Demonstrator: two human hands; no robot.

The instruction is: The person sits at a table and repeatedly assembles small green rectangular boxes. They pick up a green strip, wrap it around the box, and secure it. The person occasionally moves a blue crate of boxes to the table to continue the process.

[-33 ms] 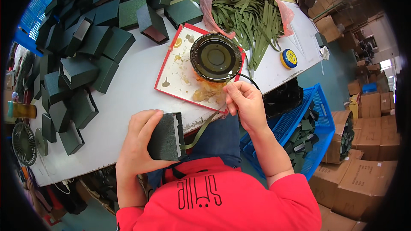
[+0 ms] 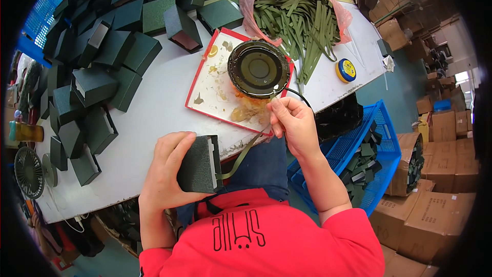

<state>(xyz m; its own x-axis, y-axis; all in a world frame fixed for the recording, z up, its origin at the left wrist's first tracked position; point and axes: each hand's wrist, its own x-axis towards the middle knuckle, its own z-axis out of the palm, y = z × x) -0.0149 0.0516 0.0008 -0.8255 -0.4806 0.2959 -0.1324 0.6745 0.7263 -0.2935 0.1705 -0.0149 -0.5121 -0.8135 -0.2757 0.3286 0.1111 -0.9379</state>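
Note:
My left hand (image 2: 166,166) is closed round a small dark green box (image 2: 197,166), its fingers over the far side and its thumb along the near side. A thin olive-green ribbon (image 2: 238,163) runs from the box's right side up to my right hand (image 2: 297,123). The right thumb and forefinger pinch the ribbon's free end, which looks pale and wet at the tip. That end sits by the near rim of a round black pot (image 2: 259,69) of shiny brownish liquid. Under the pot lies a stained white board with a red border (image 2: 225,119).
Many dark green boxes (image 2: 97,84) are heaped on the table's left. Behind the pot, a pink plastic bag (image 2: 251,0) holds olive ribbons (image 2: 297,20). A round blue-and-yellow tin (image 2: 346,70) stands right. A blue crate (image 2: 384,146) and cardboard cartons (image 2: 435,220) are beside me; a fan (image 2: 29,173) is left.

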